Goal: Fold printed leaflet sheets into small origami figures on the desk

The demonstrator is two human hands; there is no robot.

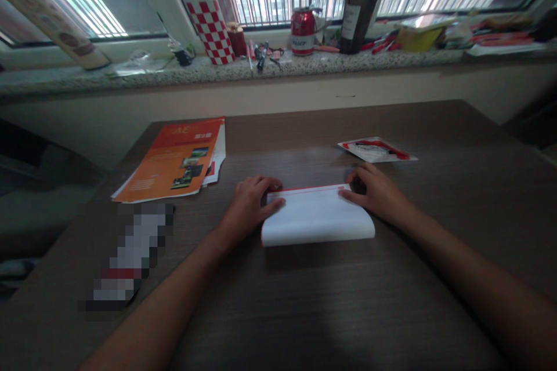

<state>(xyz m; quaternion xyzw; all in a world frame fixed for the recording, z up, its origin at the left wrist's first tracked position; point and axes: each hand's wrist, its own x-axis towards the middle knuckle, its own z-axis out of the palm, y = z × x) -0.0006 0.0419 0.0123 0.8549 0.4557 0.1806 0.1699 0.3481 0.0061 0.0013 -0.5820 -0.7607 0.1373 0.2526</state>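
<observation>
A white sheet of paper (317,214) with a red line along its far edge lies on the brown table in front of me. Its near side curves over in a rounded bend, so the sheet is doubled over. My left hand (256,200) pinches the far left corner between thumb and fingers. At the far right corner, my right hand (369,188) grips the paper the same way, thumb on top. What lies under the doubled paper is hidden.
An orange booklet (174,156) lies on other papers at the table's far left, with a pixelated object (130,261) nearer me. A flat red-and-white packet (376,149) is beyond my right hand. The windowsill (152,72) holds a red can (302,32), a dark cup (359,17) and clutter.
</observation>
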